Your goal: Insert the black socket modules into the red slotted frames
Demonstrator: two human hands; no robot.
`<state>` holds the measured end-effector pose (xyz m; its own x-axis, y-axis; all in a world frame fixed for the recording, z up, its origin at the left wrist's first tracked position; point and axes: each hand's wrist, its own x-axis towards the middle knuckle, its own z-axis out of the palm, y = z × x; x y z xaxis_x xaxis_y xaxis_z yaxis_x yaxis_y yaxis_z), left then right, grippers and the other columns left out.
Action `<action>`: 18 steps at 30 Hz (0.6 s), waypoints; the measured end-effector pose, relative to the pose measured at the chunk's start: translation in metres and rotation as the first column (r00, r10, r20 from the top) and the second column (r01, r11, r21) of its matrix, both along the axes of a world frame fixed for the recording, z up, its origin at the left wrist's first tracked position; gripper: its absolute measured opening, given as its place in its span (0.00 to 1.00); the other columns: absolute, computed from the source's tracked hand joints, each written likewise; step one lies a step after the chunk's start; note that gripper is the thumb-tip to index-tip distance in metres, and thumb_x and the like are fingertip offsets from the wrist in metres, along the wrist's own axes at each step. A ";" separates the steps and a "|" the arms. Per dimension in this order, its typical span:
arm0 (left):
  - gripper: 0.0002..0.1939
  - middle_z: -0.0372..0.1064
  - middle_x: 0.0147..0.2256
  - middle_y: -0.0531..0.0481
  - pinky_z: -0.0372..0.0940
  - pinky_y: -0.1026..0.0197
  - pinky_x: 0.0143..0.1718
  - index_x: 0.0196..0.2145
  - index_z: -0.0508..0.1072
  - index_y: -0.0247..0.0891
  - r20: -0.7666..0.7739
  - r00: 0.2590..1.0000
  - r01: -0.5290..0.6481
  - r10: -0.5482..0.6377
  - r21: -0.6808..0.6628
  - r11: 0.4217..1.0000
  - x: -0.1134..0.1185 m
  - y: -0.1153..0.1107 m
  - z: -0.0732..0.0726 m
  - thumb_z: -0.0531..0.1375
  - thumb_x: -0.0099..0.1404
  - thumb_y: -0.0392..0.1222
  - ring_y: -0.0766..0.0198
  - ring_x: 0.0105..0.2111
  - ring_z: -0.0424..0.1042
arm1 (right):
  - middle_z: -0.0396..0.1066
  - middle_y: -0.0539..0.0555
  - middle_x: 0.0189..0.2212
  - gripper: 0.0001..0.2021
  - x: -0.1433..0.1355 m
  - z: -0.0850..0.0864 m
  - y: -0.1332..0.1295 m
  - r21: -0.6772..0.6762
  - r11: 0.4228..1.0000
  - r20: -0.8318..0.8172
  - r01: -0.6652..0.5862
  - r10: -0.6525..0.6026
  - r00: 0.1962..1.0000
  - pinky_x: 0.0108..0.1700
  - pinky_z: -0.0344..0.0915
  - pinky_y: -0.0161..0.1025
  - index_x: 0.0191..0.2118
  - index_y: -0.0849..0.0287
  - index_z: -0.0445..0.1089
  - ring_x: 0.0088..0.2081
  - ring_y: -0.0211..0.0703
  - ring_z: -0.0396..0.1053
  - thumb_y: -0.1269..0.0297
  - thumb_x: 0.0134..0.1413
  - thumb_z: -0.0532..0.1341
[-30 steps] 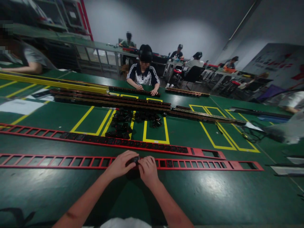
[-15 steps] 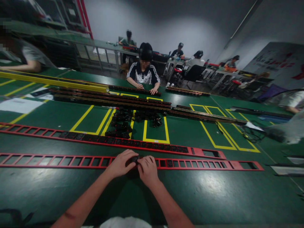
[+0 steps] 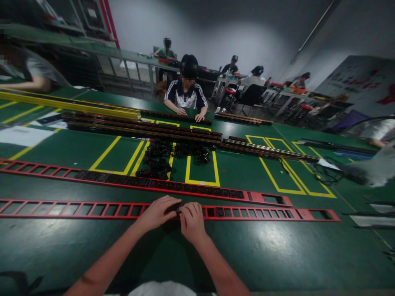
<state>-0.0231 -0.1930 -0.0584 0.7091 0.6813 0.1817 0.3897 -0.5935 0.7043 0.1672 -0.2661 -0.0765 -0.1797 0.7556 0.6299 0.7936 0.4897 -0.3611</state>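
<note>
Both of my hands meet over the near red slotted strip (image 3: pixel 305 214), which lies across the green table. My left hand (image 3: pixel 156 214) is closed, thumb and fingers pinching a small black socket module (image 3: pixel 178 209). From the other side, my right hand (image 3: pixel 193 221) grips the same module with bent fingers. Much of the module is hidden by the fingers, and I cannot tell whether it is seated in a slot. One black socket (image 3: pixel 220 212) sits in the near strip, right of my hands. Just beyond lies a second red strip (image 3: pixel 254 197) with several black sockets fitted in it.
A pile of loose black modules (image 3: pixel 156 162) lies behind the strips. Farther back are long dark rails (image 3: pixel 185 135) and a yellow rail (image 3: pixel 70 106). White paper (image 3: pixel 26 136) is at left. A co-worker (image 3: pixel 187 96) sits opposite, hands on the table.
The black module has turned slightly between my fingers, so less of its face shows. My hands stay at nearly the same spot over the near strip.
</note>
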 end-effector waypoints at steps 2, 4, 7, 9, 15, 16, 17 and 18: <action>0.21 0.72 0.51 0.44 0.67 0.54 0.52 0.58 0.69 0.41 -0.015 1.000 -0.004 0.004 -0.005 1.000 0.001 0.000 -0.001 0.60 0.68 0.43 0.57 0.50 0.70 | 0.68 0.57 0.36 0.09 0.000 0.001 0.000 -0.017 1.000 0.006 0.003 -0.002 1.000 0.45 0.60 0.48 0.43 0.59 0.68 0.40 0.48 0.63 0.72 0.61 0.53; 0.22 0.72 0.51 0.45 0.67 0.54 0.52 0.58 0.69 0.41 -0.028 1.000 -0.010 0.010 -0.014 1.000 0.001 0.001 -0.001 0.60 0.68 0.43 0.58 0.50 0.70 | 0.68 0.57 0.36 0.09 0.000 0.001 -0.001 -0.022 1.000 0.008 0.005 -0.005 1.000 0.45 0.60 0.48 0.43 0.59 0.68 0.40 0.47 0.62 0.72 0.61 0.52; 0.22 0.72 0.51 0.45 0.66 0.54 0.52 0.58 0.69 0.41 -0.040 0.999 -0.008 0.007 -0.031 0.999 0.001 0.000 0.000 0.61 0.67 0.42 0.58 0.50 0.70 | 0.68 0.57 0.37 0.09 0.001 0.001 -0.001 -0.033 0.999 -0.004 -0.003 0.003 1.000 0.46 0.60 0.48 0.43 0.59 0.67 0.41 0.47 0.62 0.72 0.60 0.52; 0.23 0.72 0.51 0.44 0.66 0.54 0.53 0.58 0.69 0.41 -0.040 0.999 0.004 -0.005 -0.035 0.999 0.000 0.000 0.002 0.63 0.66 0.45 0.57 0.50 0.70 | 0.68 0.57 0.37 0.09 0.001 0.001 -0.001 -0.039 0.999 -0.011 -0.019 0.019 1.000 0.47 0.60 0.49 0.43 0.58 0.67 0.41 0.48 0.62 0.71 0.59 0.53; 0.28 0.71 0.52 0.45 0.66 0.54 0.52 0.59 0.67 0.41 -0.065 0.998 0.018 -0.018 0.000 1.000 0.002 -0.002 0.003 0.66 0.62 0.44 0.56 0.50 0.69 | 0.69 0.56 0.37 0.09 0.000 0.003 -0.002 -0.026 1.000 -0.009 -0.002 0.002 1.000 0.52 0.58 0.52 0.44 0.58 0.66 0.43 0.49 0.62 0.71 0.58 0.54; 0.28 0.71 0.52 0.45 0.65 0.53 0.53 0.59 0.67 0.41 -0.077 0.997 0.012 -0.011 0.015 1.000 0.004 -0.002 0.002 0.66 0.62 0.41 0.56 0.51 0.69 | 0.68 0.56 0.38 0.09 0.000 0.003 -0.002 -0.029 1.000 -0.007 0.008 -0.009 1.000 0.52 0.58 0.53 0.43 0.58 0.66 0.44 0.49 0.62 0.71 0.57 0.54; 0.28 0.71 0.52 0.46 0.65 0.53 0.53 0.59 0.67 0.41 -0.089 0.996 0.007 -0.004 0.031 0.999 0.005 -0.003 0.001 0.65 0.62 0.39 0.57 0.51 0.69 | 0.68 0.57 0.38 0.09 -0.001 0.003 -0.003 -0.034 0.999 -0.006 0.016 -0.016 1.000 0.52 0.57 0.53 0.43 0.58 0.66 0.44 0.49 0.62 0.71 0.56 0.54; 0.28 0.71 0.52 0.46 0.65 0.53 0.54 0.59 0.67 0.42 -0.101 0.995 0.000 0.005 0.048 0.999 0.006 -0.004 0.001 0.64 0.62 0.36 0.57 0.51 0.68 | 0.68 0.57 0.38 0.09 -0.001 0.003 -0.003 -0.038 0.999 -0.007 0.022 -0.022 1.000 0.52 0.57 0.53 0.43 0.59 0.65 0.45 0.50 0.62 0.71 0.56 0.54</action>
<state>-0.0170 -0.1970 -0.0579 0.7239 0.6752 0.1415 0.4589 -0.6245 0.6320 0.1664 -0.2686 -0.0737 -0.1584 0.7828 0.6018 0.8015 0.4579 -0.3846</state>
